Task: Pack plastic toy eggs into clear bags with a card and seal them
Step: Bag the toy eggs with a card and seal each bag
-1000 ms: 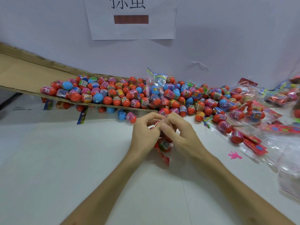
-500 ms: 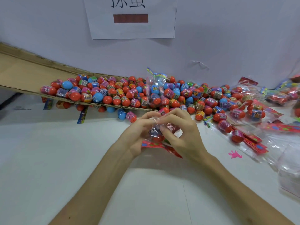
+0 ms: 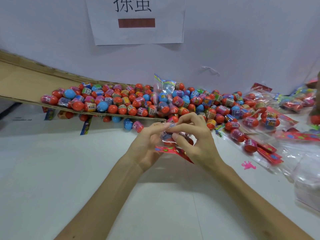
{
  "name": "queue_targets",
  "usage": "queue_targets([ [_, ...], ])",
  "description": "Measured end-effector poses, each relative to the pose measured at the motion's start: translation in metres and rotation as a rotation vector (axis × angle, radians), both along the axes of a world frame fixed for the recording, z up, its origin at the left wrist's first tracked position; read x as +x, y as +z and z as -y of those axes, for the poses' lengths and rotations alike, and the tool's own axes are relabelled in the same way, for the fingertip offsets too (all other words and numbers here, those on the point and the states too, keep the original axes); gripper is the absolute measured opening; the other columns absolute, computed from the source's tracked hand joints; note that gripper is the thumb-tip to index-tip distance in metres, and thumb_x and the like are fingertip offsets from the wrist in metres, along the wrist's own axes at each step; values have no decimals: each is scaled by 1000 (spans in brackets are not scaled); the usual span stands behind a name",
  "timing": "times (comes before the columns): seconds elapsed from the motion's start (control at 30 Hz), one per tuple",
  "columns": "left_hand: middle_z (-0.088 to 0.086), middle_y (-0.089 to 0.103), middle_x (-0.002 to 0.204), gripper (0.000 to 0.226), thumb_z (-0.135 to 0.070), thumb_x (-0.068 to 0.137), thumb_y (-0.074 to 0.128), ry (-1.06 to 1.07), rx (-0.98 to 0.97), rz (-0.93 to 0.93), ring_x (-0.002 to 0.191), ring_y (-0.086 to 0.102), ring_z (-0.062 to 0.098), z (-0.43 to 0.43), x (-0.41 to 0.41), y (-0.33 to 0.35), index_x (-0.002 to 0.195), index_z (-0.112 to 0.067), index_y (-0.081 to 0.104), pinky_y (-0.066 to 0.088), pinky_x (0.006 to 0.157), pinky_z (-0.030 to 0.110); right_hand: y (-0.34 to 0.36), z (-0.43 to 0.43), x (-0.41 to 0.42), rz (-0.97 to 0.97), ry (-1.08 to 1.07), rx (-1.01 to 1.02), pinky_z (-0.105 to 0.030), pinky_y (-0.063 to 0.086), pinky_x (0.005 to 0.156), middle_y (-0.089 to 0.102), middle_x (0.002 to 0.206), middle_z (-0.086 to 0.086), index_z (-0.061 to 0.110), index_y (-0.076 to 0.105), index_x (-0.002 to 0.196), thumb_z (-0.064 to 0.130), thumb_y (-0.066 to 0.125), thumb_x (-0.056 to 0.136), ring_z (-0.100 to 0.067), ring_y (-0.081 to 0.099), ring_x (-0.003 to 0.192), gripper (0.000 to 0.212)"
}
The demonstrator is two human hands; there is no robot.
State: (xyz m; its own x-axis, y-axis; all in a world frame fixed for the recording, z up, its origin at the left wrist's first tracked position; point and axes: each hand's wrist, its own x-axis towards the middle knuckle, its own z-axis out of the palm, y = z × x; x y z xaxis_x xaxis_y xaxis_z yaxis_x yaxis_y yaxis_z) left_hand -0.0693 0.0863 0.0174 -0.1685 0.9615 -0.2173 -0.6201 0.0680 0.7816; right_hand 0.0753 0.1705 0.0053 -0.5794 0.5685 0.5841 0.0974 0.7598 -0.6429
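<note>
One bag (image 3: 168, 138) is in work just in front of the egg pile (image 3: 121, 101), held off the table (image 3: 69, 170). It already holds at least one egg (image 3: 169, 142) and the red card (image 3: 166, 149), which shows along its lower edge. The left hand (image 3: 147, 146) and right hand (image 3: 195, 142) both pinch the bag's upper edge between fingertips and thumb. I judge the filling done and the sealing under way. Whether the edge is closed yet I cannot tell, as the fingers hide it. Right of the pile lie many packed bags (image 3: 268, 120), and an upright bag (image 3: 164, 90) stands in the pile itself. Further right of the pile lies what looks like a stack of empty bags (image 3: 308, 179). The pile is large, so most of the job looks still to do
</note>
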Motion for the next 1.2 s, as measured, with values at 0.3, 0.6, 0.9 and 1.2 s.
queue_targets([
  [0.3,8,73,90,22,-27,87,73,246,24,-110,77,73,21,-5,7,-8,88,-14,55,60,61,32,-3,-1,-1,-94,9,-42,-25,47,93,64,107,7,23,61,121,16,77,81,-18,59,105,44],
  [0.6,10,79,107,21,-26,93,70,364,-38,-26,88,77,17,-10,3,-8,106,-11,77,64,73,29,0,-7,1,-307,87,-326,-36,58,96,73,110,-2,13,68,97,-3,60,90,-22,67,115,19],
  [0.9,14,79,102,32,-32,103,59,333,-78,99,81,78,20,-8,0,-4,106,-4,73,64,75,31,4,-12,5,-255,159,-327,-38,59,93,73,114,-2,9,74,91,-2,69,87,-23,66,116,13],
  [1.2,12,78,112,40,-39,96,65,291,-42,34,95,77,23,-5,-1,-1,120,-8,71,65,79,32,4,-15,8,-177,155,-298,-38,59,94,71,120,3,14,75,91,3,69,85,-19,63,122,13],
])
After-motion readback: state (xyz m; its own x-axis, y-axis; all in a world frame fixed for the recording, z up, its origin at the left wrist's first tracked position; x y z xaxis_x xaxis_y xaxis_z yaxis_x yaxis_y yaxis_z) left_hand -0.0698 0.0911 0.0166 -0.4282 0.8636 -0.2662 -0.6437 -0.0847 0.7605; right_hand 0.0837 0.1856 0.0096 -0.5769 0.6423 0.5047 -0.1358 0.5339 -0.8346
